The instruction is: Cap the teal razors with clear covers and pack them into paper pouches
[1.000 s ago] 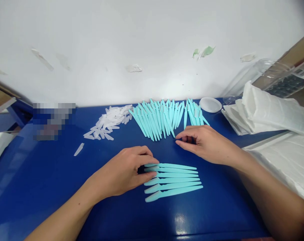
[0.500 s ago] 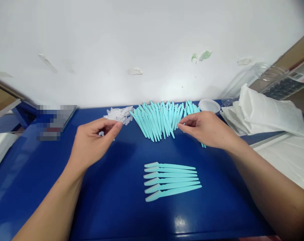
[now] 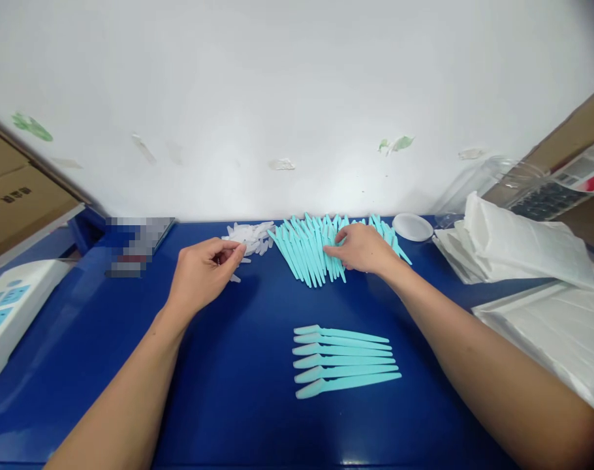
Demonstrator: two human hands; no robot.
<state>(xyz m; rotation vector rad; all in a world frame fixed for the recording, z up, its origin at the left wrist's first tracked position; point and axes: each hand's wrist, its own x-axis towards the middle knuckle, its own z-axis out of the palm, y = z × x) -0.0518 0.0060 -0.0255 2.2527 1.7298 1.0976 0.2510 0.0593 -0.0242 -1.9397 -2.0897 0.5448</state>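
Observation:
Several turquoise plastic handles [image 3: 343, 359] lie side by side in a neat row on the blue table [image 3: 238, 385] in front of me. A larger fanned pile of the same turquoise handles [image 3: 309, 251] lies at the back near the wall. My right hand [image 3: 358, 248] rests on that pile, fingers curled over the pieces. To its left is a heap of small clear plastic caps [image 3: 250, 234]. My left hand [image 3: 202, 271] hovers at the edge of the caps, thumb and fingers pinched together; what they hold is hidden.
A white round lid [image 3: 412, 226] sits right of the turquoise pile. Stacked white bags [image 3: 522, 245] and a white tray [image 3: 551, 326] fill the right side. A clear jar [image 3: 493, 179] lies behind. A white device [image 3: 8, 313] and cardboard boxes [image 3: 13, 196] are at the left.
My left hand left the neat row and moved up-left to the clear caps. My right hand moved from near the row up onto the turquoise pile. The camera view tilted up slightly.

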